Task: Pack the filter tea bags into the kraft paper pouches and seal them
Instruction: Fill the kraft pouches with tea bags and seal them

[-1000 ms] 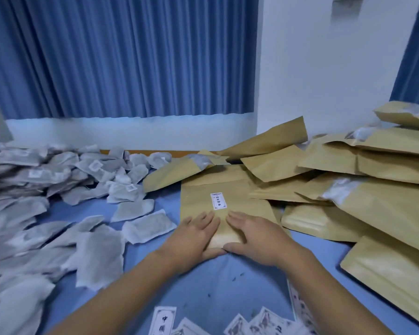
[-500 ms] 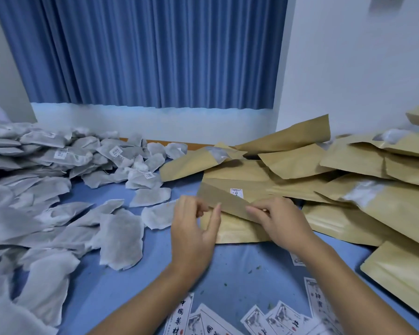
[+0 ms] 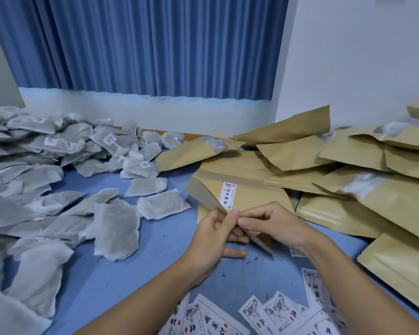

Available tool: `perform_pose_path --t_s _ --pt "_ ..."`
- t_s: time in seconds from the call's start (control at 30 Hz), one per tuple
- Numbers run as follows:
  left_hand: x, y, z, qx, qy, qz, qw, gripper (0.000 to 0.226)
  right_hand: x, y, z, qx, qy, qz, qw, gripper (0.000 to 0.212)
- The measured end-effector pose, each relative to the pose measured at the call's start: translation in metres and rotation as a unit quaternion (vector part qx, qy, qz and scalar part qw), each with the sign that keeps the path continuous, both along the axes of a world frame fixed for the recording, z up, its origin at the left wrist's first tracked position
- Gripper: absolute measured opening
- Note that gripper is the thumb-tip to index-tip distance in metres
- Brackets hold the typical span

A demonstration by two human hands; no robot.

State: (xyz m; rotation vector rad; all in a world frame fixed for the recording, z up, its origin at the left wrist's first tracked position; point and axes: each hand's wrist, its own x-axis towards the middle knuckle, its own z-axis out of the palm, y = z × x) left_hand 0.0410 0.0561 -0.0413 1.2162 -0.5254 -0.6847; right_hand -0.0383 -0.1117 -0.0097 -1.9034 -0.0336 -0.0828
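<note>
Both hands meet at the near edge of one kraft paper pouch (image 3: 249, 199), which is lifted and tilted off the blue counter (image 3: 121, 274); the left hand (image 3: 213, 235) pinches the pouch's edge between thumb and forefinger, and the right hand (image 3: 273, 223) pinches the same edge just beside it, so that the two thumbs nearly touch; both hands are clamped on the pouch, with the left hand's lower fingers stretched out beneath it above the counter. The pouch bears a small white label (image 3: 228, 196) with dark characters on its upper face; its far end rests against a flat pouch under it.

A heap of kraft pouches (image 3: 348, 184) fills the right side of the counter, lying across one another at odd angles; several show a pale window or something white at the mouth, and whether those are sealed I cannot tell. To the left, a broad spread of grey-white filter tea bags (image 3: 65, 180) covers the counter, some with little paper tags; the nearest loose tea bag (image 3: 163, 205) lies just left of the held pouch, apart from it. Printed label sheets (image 3: 264, 315) lie scattered at the near edge, under the forearms; small dark specks dot the blue surface near them. A pleated blue curtain (image 3: 155, 44) hangs behind, with a white wall (image 3: 361, 56) to the right.
</note>
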Motion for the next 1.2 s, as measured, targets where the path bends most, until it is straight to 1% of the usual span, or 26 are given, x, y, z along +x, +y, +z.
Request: perform_pose_path --t_s 0.2,0.33,0.4,0.47,0.5,0.6,0.63,0.7,0.73,0.8,0.87,0.93,1.0,1.03,1.07,1.1,1.13,1.17,1.2 --pt "0.0 -0.001 0.0 -0.004 -0.005 0.007 1.0 0.074 -0.001 0.001 -0.001 -0.002 0.009 -0.004 1.0 0.029" --pt "0.001 -0.001 -0.002 -0.006 -0.016 0.012 1.0 0.079 -0.002 0.003 0.001 -0.002 0.004 -0.002 1.0 0.026" --pt "0.001 -0.001 -0.003 -0.005 -0.024 0.012 1.0 0.077 -0.003 0.004 0.003 -0.006 0.006 -0.018 1.0 0.025" --pt "0.002 -0.002 -0.004 -0.003 -0.031 0.01 0.999 0.068 -0.004 0.005 0.003 -0.005 0.014 -0.031 0.999 0.027" --pt "0.002 -0.001 -0.005 -0.002 -0.033 0.009 0.999 0.062 -0.005 0.005 0.003 -0.007 0.016 -0.038 0.999 0.031" --pt "0.003 -0.002 -0.007 0.008 -0.04 0.013 0.999 0.039 -0.006 0.006 0.003 -0.016 0.017 -0.058 0.998 0.054" --pt "0.003 -0.002 -0.007 0.01 -0.04 0.019 0.999 0.03 -0.006 0.008 0.005 -0.039 0.011 -0.06 0.997 0.056" --pt "0.001 -0.003 -0.008 0.016 -0.04 0.044 0.998 0.027 -0.004 0.015 0.01 -0.139 -0.011 -0.051 0.989 0.047" --pt "0.001 -0.002 -0.009 0.017 -0.04 0.057 0.997 0.028 -0.002 0.019 0.014 -0.199 -0.022 -0.05 0.978 0.041" --pt "0.0 0.0 -0.009 0.019 -0.055 0.072 0.996 0.032 0.001 0.025 0.022 -0.312 -0.042 -0.069 0.946 0.037" --pt "0.001 0.0 -0.004 0.017 -0.081 0.072 0.994 0.038 0.003 0.028 0.026 -0.387 -0.075 -0.118 0.912 0.036" --pt "0.0 -0.001 0.001 0.02 -0.108 0.074 0.991 0.04 0.003 0.032 0.027 -0.434 -0.105 -0.21 0.87 0.028" --pt "-0.004 -0.003 -0.002 0.034 -0.142 0.057 0.988 0.036 0.006 0.03 0.029 -0.453 -0.132 -0.337 0.815 0.02" --pt "-0.009 -0.003 -0.006 0.039 -0.156 0.035 0.986 0.034 0.005 0.025 0.033 -0.44 -0.134 -0.368 0.808 0.018" --pt "-0.013 -0.003 -0.01 0.042 -0.165 0.012 0.985 0.033 0.003 0.017 0.037 -0.418 -0.12 -0.357 0.827 0.017" --pt "-0.016 -0.002 -0.012 0.038 -0.164 -0.005 0.986 0.033 0.001 0.01 0.041 -0.388 -0.088 -0.308 0.864 0.016" --pt "-0.017 -0.001 -0.013 0.031 -0.158 -0.008 0.987 0.035 -0.002 0.006 0.045 -0.369 -0.035 -0.24 0.897 0.016" --pt "-0.015 -0.001 -0.011 0.025 -0.148 0.003 0.989 0.038 -0.004 0.007 0.048 -0.382 0.025 -0.181 0.906 0.019" --pt "-0.014 -0.002 -0.009 0.029 -0.141 0.025 0.989 0.041 -0.005 0.009 0.047 -0.418 0.07 -0.157 0.892 0.021"
